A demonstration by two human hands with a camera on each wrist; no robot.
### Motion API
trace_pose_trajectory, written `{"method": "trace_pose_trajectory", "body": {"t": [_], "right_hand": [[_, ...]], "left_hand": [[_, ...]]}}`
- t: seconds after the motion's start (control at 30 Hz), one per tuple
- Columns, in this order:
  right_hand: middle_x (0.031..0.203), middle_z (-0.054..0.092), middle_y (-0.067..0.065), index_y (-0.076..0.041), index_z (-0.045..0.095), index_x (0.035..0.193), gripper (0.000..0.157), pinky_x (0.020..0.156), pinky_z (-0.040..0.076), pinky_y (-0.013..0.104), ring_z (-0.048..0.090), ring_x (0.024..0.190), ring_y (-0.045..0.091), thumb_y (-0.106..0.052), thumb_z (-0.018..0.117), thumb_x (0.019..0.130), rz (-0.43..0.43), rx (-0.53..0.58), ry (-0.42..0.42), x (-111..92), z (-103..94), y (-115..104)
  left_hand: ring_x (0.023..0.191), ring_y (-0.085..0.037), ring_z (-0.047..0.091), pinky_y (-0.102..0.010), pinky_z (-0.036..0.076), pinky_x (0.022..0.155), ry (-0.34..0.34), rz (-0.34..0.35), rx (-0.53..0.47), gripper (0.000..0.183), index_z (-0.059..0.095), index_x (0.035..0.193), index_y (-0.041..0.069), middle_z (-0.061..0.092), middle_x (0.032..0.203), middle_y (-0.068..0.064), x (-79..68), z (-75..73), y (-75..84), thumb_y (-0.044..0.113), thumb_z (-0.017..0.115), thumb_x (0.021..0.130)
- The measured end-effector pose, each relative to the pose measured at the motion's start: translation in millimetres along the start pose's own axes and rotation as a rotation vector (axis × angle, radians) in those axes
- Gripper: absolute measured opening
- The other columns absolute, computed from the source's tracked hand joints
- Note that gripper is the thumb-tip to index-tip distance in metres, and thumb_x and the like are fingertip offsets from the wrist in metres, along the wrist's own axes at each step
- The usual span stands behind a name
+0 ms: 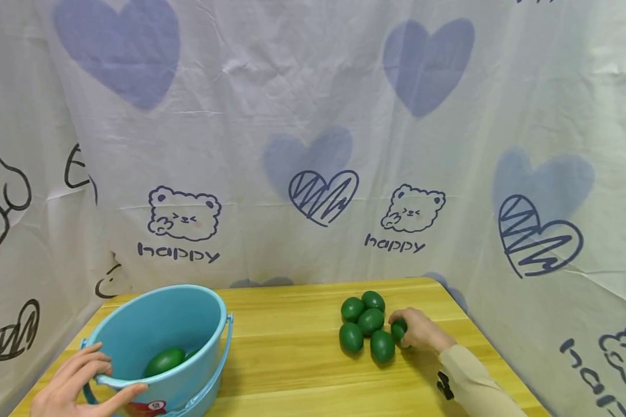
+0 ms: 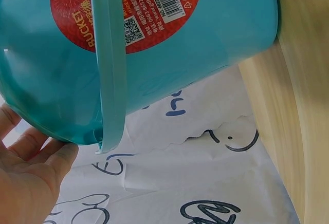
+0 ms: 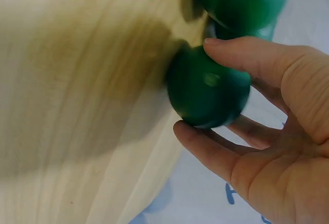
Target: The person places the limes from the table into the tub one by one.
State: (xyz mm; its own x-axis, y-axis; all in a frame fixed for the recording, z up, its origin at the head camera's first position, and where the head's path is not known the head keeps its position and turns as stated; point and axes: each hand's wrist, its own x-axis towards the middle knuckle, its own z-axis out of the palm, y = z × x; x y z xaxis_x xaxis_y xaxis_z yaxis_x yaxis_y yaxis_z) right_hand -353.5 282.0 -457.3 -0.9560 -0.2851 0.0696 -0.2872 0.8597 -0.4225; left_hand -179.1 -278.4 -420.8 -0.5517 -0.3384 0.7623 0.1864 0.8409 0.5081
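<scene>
A light blue bucket [image 1: 208, 356] stands at the table's left, its mouth tilted toward me. My left hand [image 1: 75, 382] grips its near left rim, fingers and thumb spread along the edge. Inside lies a dark green, smooth avocado [image 1: 163, 362], with part of another behind the front wall. Over at the right, my right hand [image 1: 421, 329] pinches an avocado [image 3: 208, 90] between thumb and fingers, close over the wood. Beside it several more avocados [image 1: 370, 322] sit in a tight cluster on the table.
The yellow wood-grain table [image 1: 281, 359] lies between bucket and cluster. A pale curtain [image 1: 250, 145] with hearts and bears hangs around the back and sides. The bucket's blue handle [image 1: 224, 353] hangs down along its outer wall.
</scene>
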Motion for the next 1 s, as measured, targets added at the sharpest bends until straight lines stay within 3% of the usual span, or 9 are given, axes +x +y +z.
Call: {"method": "trace_pose_trajectory", "body": {"t": [0.17,0.33,0.53,0.67,0.77,0.83,0.87,0.9,1.0], "right_hand": [[0.104,0.068,0.012,-0.001,0.067,0.104,0.053,0.095,0.048,0.055,0.061,0.102,0.034,0.014,0.083,0.055,-0.039,-0.037,0.026,3.2,3.0,3.3],[0.103,0.067,0.012,-0.003,0.064,0.104,0.054,0.092,0.049,0.054,0.060,0.098,0.031,0.017,0.078,0.055,-0.051,-0.048,0.032,5.0,5.7,7.8],[0.097,0.066,0.010,-0.006,0.064,0.098,0.049,0.084,0.052,0.049,0.060,0.091,0.028,0.013,0.077,0.055,0.007,-0.026,0.041,5.1,9.0,16.7],[0.092,0.062,0.010,-0.005,0.060,0.102,0.049,0.070,0.050,0.038,0.056,0.081,0.025,0.007,0.079,0.059,0.106,0.019,0.036,5.8,5.9,19.3],[0.088,0.059,0.010,-0.005,0.055,0.104,0.051,0.064,0.047,0.033,0.053,0.076,0.023,0.002,0.081,0.062,0.138,0.040,0.048,8.9,0.5,17.7],[0.088,0.060,0.011,-0.005,0.054,0.103,0.049,0.063,0.048,0.033,0.054,0.075,0.022,0.000,0.082,0.063,0.121,0.043,0.066,11.4,-3.5,14.9],[0.089,0.061,0.010,-0.004,0.056,0.103,0.047,0.064,0.049,0.034,0.055,0.075,0.022,-0.001,0.081,0.064,0.111,0.035,0.076,12.4,-4.9,13.2],[0.090,0.062,0.010,-0.005,0.057,0.103,0.046,0.064,0.050,0.034,0.056,0.076,0.022,-0.003,0.082,0.064,0.103,0.028,0.086,13.4,-6.0,11.4],[0.093,0.065,0.010,-0.006,0.061,0.101,0.039,0.066,0.052,0.035,0.059,0.080,0.022,-0.008,0.083,0.068,0.112,0.033,0.102,14.6,-7.8,4.9]], "left_hand": [[0.106,0.025,0.039,0.009,0.020,0.086,0.017,0.021,-0.017,0.060,0.065,0.073,0.009,0.069,0.088,-0.011,0.0,1.2,-2.6,0.030,0.102,0.030],[0.106,0.027,0.037,0.009,0.021,0.086,0.024,0.026,-0.025,0.059,0.063,0.071,0.012,0.068,0.086,-0.009,0.1,1.8,-4.0,0.030,0.102,0.029],[0.105,0.029,0.035,0.009,0.020,0.086,0.015,0.022,-0.027,0.058,0.063,0.071,0.013,0.068,0.088,-0.009,0.3,1.0,-3.2,0.030,0.102,0.031],[0.105,0.029,0.034,0.008,0.018,0.084,-0.018,-0.014,-0.005,0.057,0.062,0.071,0.016,0.068,0.092,-0.007,0.7,-0.4,-1.0,0.033,0.101,0.033],[0.110,0.014,0.047,0.006,0.023,0.089,-0.046,-0.047,0.033,0.057,0.063,0.073,0.016,0.069,0.095,-0.007,0.3,-2.1,-0.2,0.038,0.101,0.036],[0.111,-0.002,0.055,0.005,0.025,0.090,-0.062,-0.063,0.052,0.057,0.063,0.073,0.016,0.069,0.097,-0.008,-0.1,-3.0,-0.5,0.041,0.100,0.038],[0.111,-0.012,0.057,-0.001,0.033,0.093,-0.070,-0.063,0.066,0.057,0.063,0.073,0.015,0.069,0.097,-0.008,-0.2,-3.5,-0.6,0.042,0.099,0.038],[0.111,-0.014,0.057,-0.001,0.032,0.093,-0.072,-0.062,0.068,0.057,0.063,0.073,0.015,0.069,0.097,-0.008,-0.4,-3.7,-1.0,0.042,0.099,0.038],[0.110,0.004,0.052,0.005,0.027,0.088,-0.063,-0.047,0.054,0.058,0.063,0.073,0.015,0.069,0.096,-0.008,-1.1,-3.5,-2.4,0.041,0.100,0.037]]}}
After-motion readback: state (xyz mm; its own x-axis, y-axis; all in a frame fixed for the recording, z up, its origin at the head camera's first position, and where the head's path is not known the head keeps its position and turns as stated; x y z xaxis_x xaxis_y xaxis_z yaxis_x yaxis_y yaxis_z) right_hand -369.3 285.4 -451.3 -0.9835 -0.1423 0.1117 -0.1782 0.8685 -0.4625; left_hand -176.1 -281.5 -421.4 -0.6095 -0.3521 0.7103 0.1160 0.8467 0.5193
